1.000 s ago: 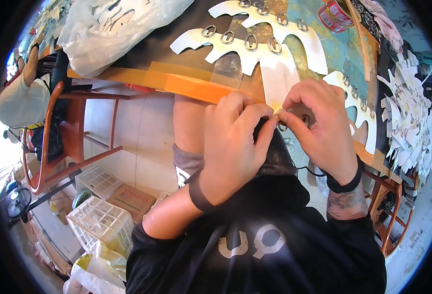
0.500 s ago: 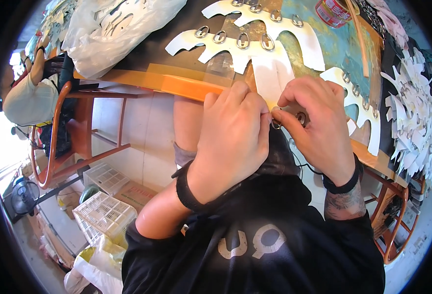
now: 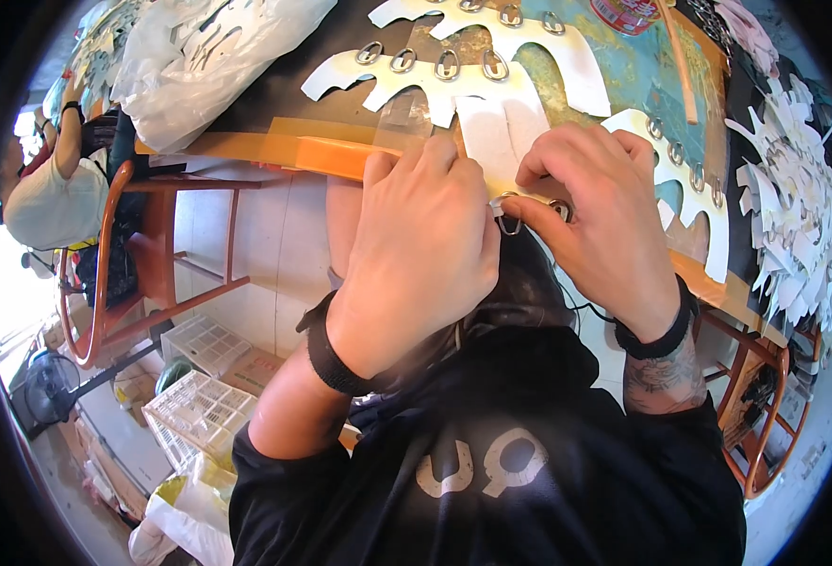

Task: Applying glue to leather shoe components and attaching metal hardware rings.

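Observation:
Just over the table's near edge, my two hands work close together. My left hand (image 3: 425, 245) is closed, its fingertips pinched at a narrow white strip; its fingers hide most of that strip. Beside it, an oval metal ring (image 3: 510, 224) hangs at the strip, with the thumb of my right hand (image 3: 604, 212) pressed on it and the index finger curled above. A second metal ring (image 3: 559, 209) shows under my right hand. Beyond them lies a white scalloped sheet piece (image 3: 505, 123) with several oval metal rings (image 3: 447, 64) along it.
More ringed white pieces lie at the far side and at the right (image 3: 694, 179). A pile of white pieces (image 3: 793, 208) stands far right. A plastic bag (image 3: 199, 66) sits far left, near a person (image 3: 53, 198) and a chair (image 3: 156, 236). A red tin (image 3: 623, 14) stands at the back.
The view has shifted slightly, so table and hands appear farther left. The ring between my hands shows more fully now, with my right thumb on it. Both hands stay closed together.

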`<state>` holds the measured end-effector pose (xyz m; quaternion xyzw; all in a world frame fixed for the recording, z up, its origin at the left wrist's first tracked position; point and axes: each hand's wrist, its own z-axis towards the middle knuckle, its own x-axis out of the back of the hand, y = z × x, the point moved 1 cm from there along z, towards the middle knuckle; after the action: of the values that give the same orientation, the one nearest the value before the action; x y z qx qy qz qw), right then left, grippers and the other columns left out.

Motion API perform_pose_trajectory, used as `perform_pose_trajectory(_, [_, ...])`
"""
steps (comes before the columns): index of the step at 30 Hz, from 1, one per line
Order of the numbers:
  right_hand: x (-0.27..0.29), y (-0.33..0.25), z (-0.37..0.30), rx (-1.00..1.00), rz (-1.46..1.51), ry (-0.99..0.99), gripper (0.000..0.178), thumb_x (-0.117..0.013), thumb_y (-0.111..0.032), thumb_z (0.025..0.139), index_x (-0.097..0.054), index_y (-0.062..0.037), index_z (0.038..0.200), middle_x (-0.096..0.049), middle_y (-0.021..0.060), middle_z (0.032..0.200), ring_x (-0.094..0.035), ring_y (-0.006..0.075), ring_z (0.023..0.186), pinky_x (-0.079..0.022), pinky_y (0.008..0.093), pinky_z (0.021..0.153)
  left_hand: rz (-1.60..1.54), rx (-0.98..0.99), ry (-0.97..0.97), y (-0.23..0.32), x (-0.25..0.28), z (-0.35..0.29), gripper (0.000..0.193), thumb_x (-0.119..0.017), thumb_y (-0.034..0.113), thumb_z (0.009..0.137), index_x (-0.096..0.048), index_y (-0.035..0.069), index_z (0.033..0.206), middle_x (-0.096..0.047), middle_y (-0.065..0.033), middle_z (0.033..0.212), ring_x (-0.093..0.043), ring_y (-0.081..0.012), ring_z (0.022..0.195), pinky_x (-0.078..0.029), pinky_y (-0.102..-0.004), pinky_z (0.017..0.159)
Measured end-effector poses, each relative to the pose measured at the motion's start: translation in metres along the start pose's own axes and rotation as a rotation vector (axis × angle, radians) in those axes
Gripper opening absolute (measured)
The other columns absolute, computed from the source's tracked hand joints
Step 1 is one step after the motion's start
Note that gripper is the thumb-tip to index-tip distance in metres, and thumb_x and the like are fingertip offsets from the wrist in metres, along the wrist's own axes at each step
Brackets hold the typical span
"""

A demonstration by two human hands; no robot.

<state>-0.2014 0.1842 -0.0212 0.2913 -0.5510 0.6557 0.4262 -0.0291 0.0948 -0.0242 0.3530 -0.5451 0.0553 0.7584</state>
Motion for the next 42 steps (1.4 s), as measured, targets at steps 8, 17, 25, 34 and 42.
perform_pose_trajectory(8, [0.001,-0.007,0.003,-0.001,-0.002,-0.023,0.025,-0.085,-0.019,0.085,-0.065,-0.009,0.097,-0.064,0.0036,0.097,-0.062,0.0276,0.1,-0.037,0.0418,0.098,-0.066,-0.034,-0.066,-0.009,0.005,0.006,0.015,-0.073,0.002,0.082,-0.062,0.007,0.09,-0.062,-0.0103,0.092,-0.063,-0.036,0.095,-0.042,-0.0436,0.091])
perform_pose_trajectory(17, [-0.001,-0.012,0.009,-0.11,-0.02,-0.076,0.025,-0.084,-0.014,0.081,-0.063,-0.0081,0.094,-0.061,0.0045,0.097,-0.062,0.0263,0.098,-0.036,0.0394,0.099,-0.132,0.05,0.136,-0.024,-0.001,0.0,0.039,-0.091,0.013,0.073,-0.057,0.012,0.091,-0.06,-0.0044,0.092,-0.061,-0.0313,0.097,-0.039,-0.0441,0.085])
perform_pose_trajectory(25, [-0.001,-0.015,0.014,-0.132,-0.016,-0.094,0.023,-0.084,-0.018,0.081,-0.064,-0.0104,0.091,-0.062,0.0051,0.099,-0.06,0.0288,0.103,-0.036,0.0432,0.094,-0.047,-0.401,0.366,-0.028,-0.019,-0.039,0.023,-0.079,0.015,0.078,-0.071,0.01,0.099,-0.074,-0.0027,0.113,-0.068,-0.022,0.103,-0.041,-0.0381,0.095])
perform_pose_trajectory(34, [0.001,-0.019,0.013,-0.159,-0.003,-0.094,0.021,-0.084,-0.016,0.082,-0.066,-0.0103,0.088,-0.062,0.0042,0.098,-0.06,0.028,0.103,-0.037,0.0425,0.094,0.011,-0.467,0.461,-0.033,-0.033,-0.029,0.015,-0.072,0.014,0.082,-0.072,0.008,0.095,-0.073,-0.0045,0.105,-0.071,-0.0204,0.102,-0.043,-0.034,0.088])
perform_pose_trajectory(42, [-0.002,-0.025,-0.002,-0.069,-0.09,0.037,0.02,-0.085,-0.012,0.08,-0.068,-0.0107,0.09,-0.065,0.0028,0.102,-0.062,0.0263,0.1,-0.037,0.0425,0.093,0.096,-0.509,0.455,-0.028,-0.032,-0.028,0.015,-0.073,0.013,0.081,-0.072,0.006,0.095,-0.075,-0.0064,0.102,-0.072,-0.0207,0.096,-0.045,-0.0329,0.083])
